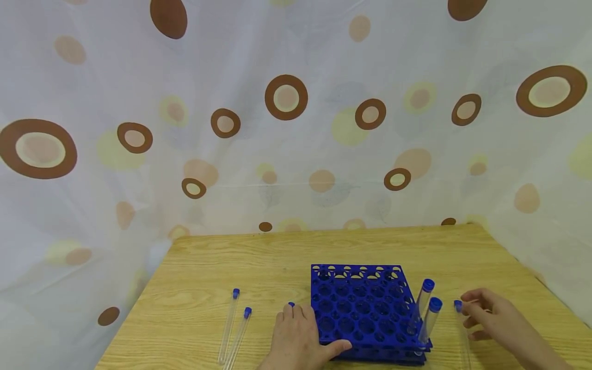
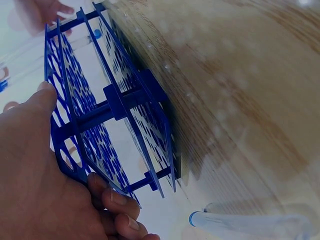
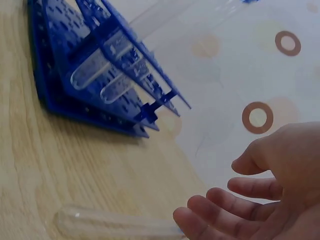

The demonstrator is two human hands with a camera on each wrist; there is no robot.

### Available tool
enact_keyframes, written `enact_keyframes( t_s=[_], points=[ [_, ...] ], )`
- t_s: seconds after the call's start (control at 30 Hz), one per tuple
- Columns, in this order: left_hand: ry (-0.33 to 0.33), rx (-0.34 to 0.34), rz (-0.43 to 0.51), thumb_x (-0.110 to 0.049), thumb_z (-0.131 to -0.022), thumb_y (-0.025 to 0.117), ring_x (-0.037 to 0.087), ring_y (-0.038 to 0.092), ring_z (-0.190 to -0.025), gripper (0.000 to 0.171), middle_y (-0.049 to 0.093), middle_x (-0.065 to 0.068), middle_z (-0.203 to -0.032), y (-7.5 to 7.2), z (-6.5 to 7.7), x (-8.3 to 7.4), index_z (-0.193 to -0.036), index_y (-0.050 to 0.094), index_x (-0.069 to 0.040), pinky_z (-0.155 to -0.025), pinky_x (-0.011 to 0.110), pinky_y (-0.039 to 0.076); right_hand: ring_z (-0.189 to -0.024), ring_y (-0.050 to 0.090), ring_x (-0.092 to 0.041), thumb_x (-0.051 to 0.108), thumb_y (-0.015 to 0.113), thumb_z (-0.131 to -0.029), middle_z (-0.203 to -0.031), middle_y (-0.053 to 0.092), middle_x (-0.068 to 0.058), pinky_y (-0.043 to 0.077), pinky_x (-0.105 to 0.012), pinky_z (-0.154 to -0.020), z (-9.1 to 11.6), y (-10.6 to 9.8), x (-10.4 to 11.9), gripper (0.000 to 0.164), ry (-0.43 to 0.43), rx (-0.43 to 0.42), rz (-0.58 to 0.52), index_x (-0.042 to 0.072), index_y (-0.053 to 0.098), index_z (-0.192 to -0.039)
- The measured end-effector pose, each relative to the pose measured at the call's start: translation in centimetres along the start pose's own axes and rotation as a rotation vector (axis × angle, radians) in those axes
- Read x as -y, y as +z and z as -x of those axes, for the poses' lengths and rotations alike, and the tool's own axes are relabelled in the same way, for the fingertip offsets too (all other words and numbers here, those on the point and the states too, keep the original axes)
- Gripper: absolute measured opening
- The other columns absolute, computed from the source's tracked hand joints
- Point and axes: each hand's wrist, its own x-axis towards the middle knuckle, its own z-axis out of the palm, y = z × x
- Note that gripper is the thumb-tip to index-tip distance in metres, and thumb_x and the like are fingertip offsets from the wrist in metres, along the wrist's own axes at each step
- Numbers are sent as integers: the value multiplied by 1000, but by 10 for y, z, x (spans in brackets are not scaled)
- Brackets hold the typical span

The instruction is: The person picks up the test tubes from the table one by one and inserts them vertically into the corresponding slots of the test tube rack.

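My left hand (image 1: 293,336) grips the left side of a blue test tube rack (image 1: 363,316); in the left wrist view its thumb lies along the edge and the fingers curl under. Two blue-capped test tubes (image 1: 431,319) stand tilted in the rack's right end. To the right, my right hand (image 1: 501,324) hovers with loosely bent fingers beside the blue cap of a clear test tube (image 3: 110,222) lying on the table. A fingertip is close to that cap; I cannot tell whether they touch. Nothing is in the right palm.
Two capped test tubes (image 1: 238,339) lie side by side on the wooden table (image 1: 250,257) to the left. Another tube's blue cap (image 1: 291,304) peeks out beyond my left fingers. A patterned curtain (image 1: 319,139) hangs behind and around the table.
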Motion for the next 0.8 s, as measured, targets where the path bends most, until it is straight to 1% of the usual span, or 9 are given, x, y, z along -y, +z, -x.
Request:
enact_keyframes(
  t_s=[0.07, 0.13, 0.2, 0.3, 0.4, 0.53, 0.67, 0.73, 0.8],
  points=[
    [3, -2, 1, -96, -71, 36, 20, 34, -72, 93, 40, 4, -75, 0, 0, 0, -87, 50, -6, -70, 36, 36, -87, 65, -18, 20, 39, -107, -105, 61, -15, 60, -35, -73, -3, 0, -5, 41, 21, 4, 16, -15, 40, -128],
    [5, -1, 4, -96, -71, 37, 20, 34, -71, 92, 40, 4, -75, 0, 0, 0, -87, 50, -6, -71, 36, 36, -85, 65, -18, 20, 39, -107, -103, 62, -15, 59, -36, -71, -7, 1, -11, 41, 48, 0, 26, -16, 39, -127],
    [4, 7, 9, -96, -71, 37, 20, 35, -72, 92, 41, 5, -75, 0, 0, 1, -87, 50, -6, -72, 37, 38, -79, 65, -20, 21, 41, -106, -98, 61, -14, 59, -37, -68, -9, 4, -16, 43, 71, 7, 27, -17, 36, -127],
    [4, 12, 19, -96, -71, 38, 21, 37, -73, 93, 43, 6, -76, -2, 0, 1, -88, 50, -5, -75, 40, 40, -68, 64, -21, 27, 44, -105, -90, 60, -12, 58, -37, -63, -9, 9, -21, 51, 109, 23, 50, -17, 32, -127],
    [6, 9, 19, -96, -71, 37, 21, 37, -73, 93, 43, 6, -76, -2, 0, 1, -88, 51, -5, -75, 40, 40, -59, 63, -21, 35, 46, -104, -83, 59, -11, 57, -37, -59, -7, 13, -23, 60, 120, 50, 101, -19, 30, -125],
    [5, 0, 12, -96, -71, 36, 20, 35, -72, 93, 41, 4, -75, -1, -1, 1, -87, 50, -6, -71, 38, 37, -54, 62, -19, 39, 51, -102, -80, 61, -9, 55, -35, -56, -11, 17, -22, 64, 102, 39, 189, -20, 35, -120],
    [3, 0, 14, -96, -71, 37, 20, 36, -71, 92, 41, 4, -75, -1, -1, 1, -87, 50, -6, -71, 37, 37, -51, 59, -16, 34, 59, -97, -76, 59, -7, 53, -32, -52, -17, 20, -21, 58, 106, 9, 252, -19, 40, -113],
    [4, 0, 15, -96, -71, 37, 21, 37, -72, 93, 42, 5, -75, -1, 0, 1, -88, 50, -6, -73, 39, 39, -51, 58, -16, 28, 61, -94, -75, 57, -9, 52, -31, -52, -19, 21, -21, 54, 100, -4, 278, -20, 42, -112],
    [4, 2, 17, -96, -71, 38, 21, 38, -72, 94, 43, 6, -76, -1, 0, 1, -89, 51, -5, -74, 40, 40, -53, 58, -16, 24, 62, -92, -78, 57, -13, 53, -31, -52, -22, 22, -22, 52, 99, -16, 313, -20, 44, -111]
  ],
)
